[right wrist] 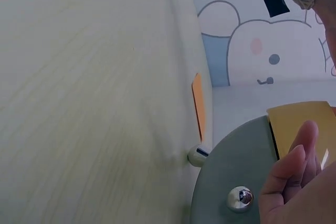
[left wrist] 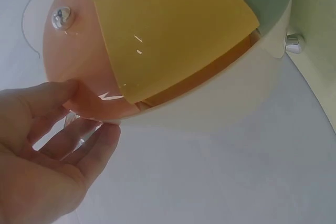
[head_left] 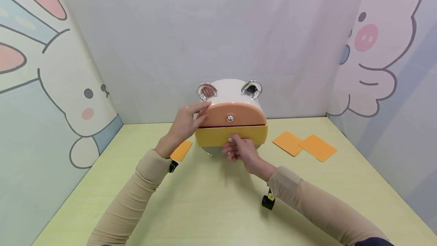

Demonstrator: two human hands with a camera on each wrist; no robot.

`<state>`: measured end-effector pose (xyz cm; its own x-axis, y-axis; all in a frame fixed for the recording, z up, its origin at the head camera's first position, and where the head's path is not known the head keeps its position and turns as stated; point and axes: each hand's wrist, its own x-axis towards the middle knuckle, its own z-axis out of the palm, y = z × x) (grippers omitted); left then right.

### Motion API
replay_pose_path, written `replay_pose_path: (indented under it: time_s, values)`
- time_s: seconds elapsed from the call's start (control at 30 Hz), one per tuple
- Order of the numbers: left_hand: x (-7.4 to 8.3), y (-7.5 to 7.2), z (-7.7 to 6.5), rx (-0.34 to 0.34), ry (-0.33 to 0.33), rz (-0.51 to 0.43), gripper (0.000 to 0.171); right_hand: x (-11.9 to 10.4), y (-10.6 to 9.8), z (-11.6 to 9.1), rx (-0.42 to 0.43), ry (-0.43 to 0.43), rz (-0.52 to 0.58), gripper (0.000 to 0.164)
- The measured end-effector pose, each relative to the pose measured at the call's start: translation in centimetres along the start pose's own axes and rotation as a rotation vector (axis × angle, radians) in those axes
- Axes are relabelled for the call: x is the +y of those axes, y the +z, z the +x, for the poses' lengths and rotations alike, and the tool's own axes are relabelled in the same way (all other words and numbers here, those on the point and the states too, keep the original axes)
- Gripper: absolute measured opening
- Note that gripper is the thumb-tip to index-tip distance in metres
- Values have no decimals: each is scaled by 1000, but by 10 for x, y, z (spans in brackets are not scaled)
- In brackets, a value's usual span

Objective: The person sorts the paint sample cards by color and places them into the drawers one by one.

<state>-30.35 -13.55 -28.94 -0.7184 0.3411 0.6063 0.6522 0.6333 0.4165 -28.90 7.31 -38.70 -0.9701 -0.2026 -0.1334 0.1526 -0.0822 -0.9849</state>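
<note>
A small rounded drawer cabinet (head_left: 229, 86) with chrome ear-shaped loops stands at the back of the table. Its top drawer (head_left: 216, 114) is orange, its middle drawer (head_left: 209, 136) yellow, its lowest drawer (right wrist: 223, 177) grey-green with a round chrome knob (right wrist: 240, 199). In the left wrist view the yellow drawer stands slightly out from the body. My left hand (head_left: 184, 122) holds the cabinet's upper left edge, thumb on the orange front and fingers round the side. My right hand (head_left: 245, 152) pinches the yellow drawer's knob (head_left: 231, 138), which the fingers partly hide.
Two overlapping orange cards, one nearer (head_left: 287, 142) and one farther right (head_left: 317, 147), lie right of the cabinet. Another orange card (head_left: 182, 150) lies left, beside my forearm. Walls with cartoon animals (head_left: 73, 98) enclose the pale table (head_left: 211, 208).
</note>
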Motion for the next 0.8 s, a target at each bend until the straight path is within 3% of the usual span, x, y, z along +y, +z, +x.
replay_pose_path:
  time_s: [0.27, 0.4, 0.53, 0.67, 0.8]
  values:
    - [0, 0, 0, -1, -2, -8, 39, -1, -4, 7, -53, -15, 15, 46]
    - [0, 0, 0, 2, 5, -5, 40, 6, -11, 6, -170, -14, -93, 52]
    - [-1, 1, 0, 10, 13, 3, 39, 20, -19, 3, -279, 75, -229, 58]
    - [-2, 1, 0, 20, 19, 2, 39, 31, -22, 6, -265, 179, -255, 58]
    - [-2, 2, -1, 25, 23, -1, 39, 37, -22, 11, -222, 223, -224, 54]
